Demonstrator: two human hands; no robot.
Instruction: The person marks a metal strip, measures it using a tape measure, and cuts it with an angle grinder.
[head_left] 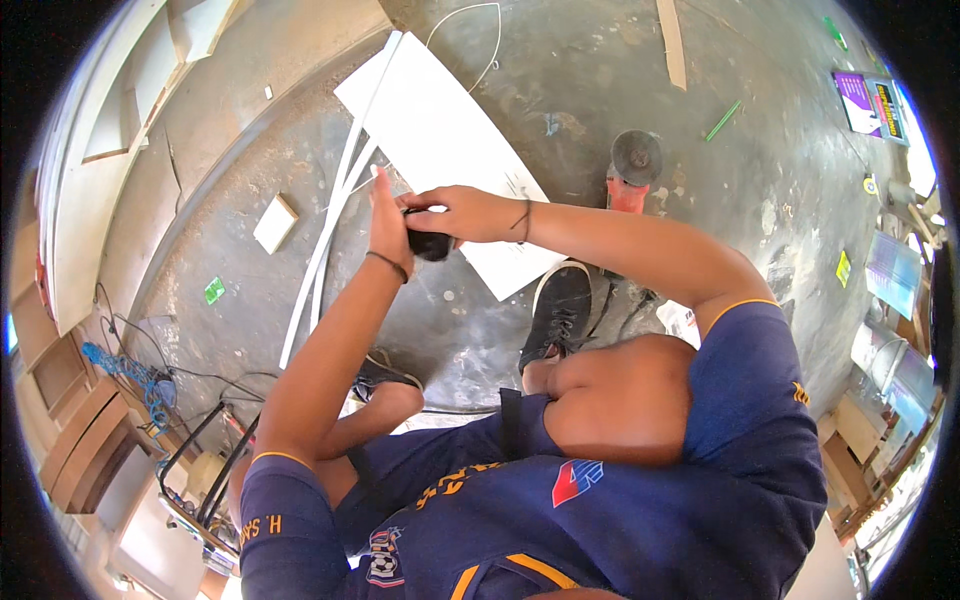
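A small, dark, rounded object (432, 243) sits between both hands: the left hand (388, 222) backs it with straight fingers, and the right hand's (462, 212) fingers curl over its top.

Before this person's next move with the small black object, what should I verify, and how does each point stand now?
1. Left hand on the small black object: ok, it touches the object's left side.
2. Right hand on it: ok, fingers wrap over its top.
3. What the object is: cannot tell, mostly hidden.
4. White board lying flat on the concrete floor: ok.
5. White strips clear of the feet: ok, they lie left of the black shoe.
6. Angle grinder out of hand: ok, it sits on the floor beyond the board.
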